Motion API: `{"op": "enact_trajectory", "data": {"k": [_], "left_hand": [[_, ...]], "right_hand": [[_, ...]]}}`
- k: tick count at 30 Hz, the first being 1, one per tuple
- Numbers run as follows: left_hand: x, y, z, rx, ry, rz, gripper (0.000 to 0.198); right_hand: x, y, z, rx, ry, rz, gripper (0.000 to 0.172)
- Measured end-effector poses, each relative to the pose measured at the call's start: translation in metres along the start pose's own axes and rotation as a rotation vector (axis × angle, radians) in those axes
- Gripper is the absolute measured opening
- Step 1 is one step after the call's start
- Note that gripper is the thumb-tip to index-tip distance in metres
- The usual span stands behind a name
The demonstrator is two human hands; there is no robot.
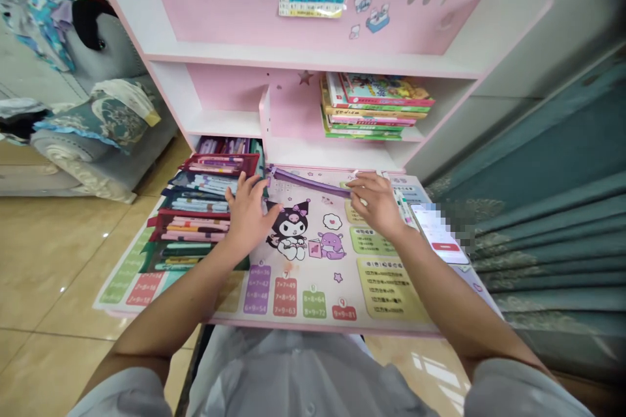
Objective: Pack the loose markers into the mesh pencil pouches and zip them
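My left hand (248,212) has its fingers spread at the right edge of a row of mesh pen pouches (195,199) and appears to hold nothing. The pouches contain several pens, grouped in purple, blue, pink and green tones. A long, narrow purple strip (310,182), perhaps the edge of a pouch, lies slantwise across the back of the desk. Its right end is pinched in the fingers of my right hand (372,201). Some pens (403,207) lie beside my right hand, partly hidden by it.
A phone (437,234) with a lit screen rests at the desk's right side. The desk mat (293,280) carries cartoon figures and times tables. Behind it rises a pink shelf unit (229,26) with stacked books (372,107). A curtain (548,208) hangs at right.
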State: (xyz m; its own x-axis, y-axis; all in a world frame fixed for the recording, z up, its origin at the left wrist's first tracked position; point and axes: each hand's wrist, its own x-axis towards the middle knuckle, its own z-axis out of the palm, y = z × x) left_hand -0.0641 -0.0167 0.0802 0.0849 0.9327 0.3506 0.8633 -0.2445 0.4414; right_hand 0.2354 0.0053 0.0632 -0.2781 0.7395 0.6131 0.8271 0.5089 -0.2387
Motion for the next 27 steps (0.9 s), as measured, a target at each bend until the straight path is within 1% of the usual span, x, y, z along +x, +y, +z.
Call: {"op": "enact_trajectory", "data": {"k": [2, 4, 6, 7, 9, 11, 13, 16, 19, 21, 24, 27], "left_hand": [[-0.002, -0.002, 0.002, 0.03, -0.017, 0.023, 0.05], [-0.004, -0.003, 0.004, 0.057, -0.045, 0.048, 0.052], [-0.008, -0.003, 0.006, 0.065, -0.07, 0.07, 0.049], [-0.01, -0.003, 0.007, 0.064, -0.081, 0.082, 0.044], [-0.013, -0.004, 0.008, 0.053, -0.111, 0.114, 0.028], [-0.016, -0.005, 0.01, 0.039, -0.152, 0.152, 0.014], [-0.018, -0.005, 0.012, 0.028, -0.193, 0.177, 0.007], [-0.02, -0.004, 0.015, 0.008, -0.238, 0.189, 0.003], [-0.023, -0.002, 0.018, -0.031, -0.273, 0.18, 0.004], [-0.025, 0.0, 0.019, -0.053, -0.3, 0.169, 0.005], [-0.026, 0.002, 0.018, -0.063, -0.335, 0.156, 0.005], [-0.027, 0.002, 0.018, -0.064, -0.338, 0.157, 0.004]], "right_hand": [[-0.016, 0.005, -0.02, 0.111, -0.026, -0.032, 0.023], [-0.027, 0.01, -0.035, 0.205, -0.092, -0.061, 0.021], [-0.035, 0.014, -0.045, 0.263, -0.174, -0.092, 0.02], [-0.037, 0.016, -0.048, 0.279, -0.212, -0.101, 0.02], [-0.041, 0.02, -0.052, 0.296, -0.254, -0.093, 0.02], [-0.043, 0.023, -0.051, 0.295, -0.268, -0.061, 0.021], [-0.045, 0.026, -0.048, 0.278, -0.263, -0.038, 0.021], [-0.045, 0.023, -0.038, 0.221, -0.214, -0.024, 0.015], [-0.039, 0.004, -0.025, 0.192, -0.163, -0.002, 0.013], [-0.03, -0.016, -0.016, 0.225, -0.173, -0.005, 0.013], [-0.013, -0.049, 0.0, 0.337, -0.258, -0.048, 0.013], [0.002, -0.075, 0.017, 0.419, -0.361, -0.063, 0.016]]}}
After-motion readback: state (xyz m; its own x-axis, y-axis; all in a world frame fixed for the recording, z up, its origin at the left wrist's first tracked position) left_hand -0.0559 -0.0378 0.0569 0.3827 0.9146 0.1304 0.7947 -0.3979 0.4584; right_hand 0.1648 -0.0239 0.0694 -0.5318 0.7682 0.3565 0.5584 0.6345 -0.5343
